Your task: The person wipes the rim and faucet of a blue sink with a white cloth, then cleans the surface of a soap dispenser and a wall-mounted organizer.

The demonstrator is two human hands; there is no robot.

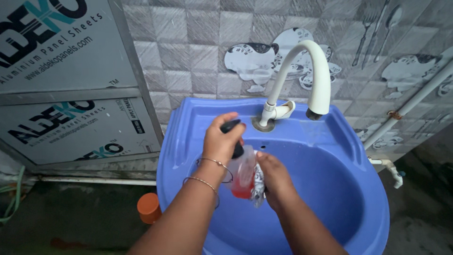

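Our left hand (pixel 222 139) grips the bottle (pixel 245 177)'s black cap (pixel 231 126); the right hand (pixel 273 177) clasps its body, seemingly above the blue basin (pixel 358 208)'s open bowl.

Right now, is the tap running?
Off: no water falls from the white tap spout into the blue basin, beside the bottle held by both hands.

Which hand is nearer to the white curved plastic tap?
Left. The left hand grips the black pump top just below the white curved plastic tap base; the right hand holds the clear bottle lower.
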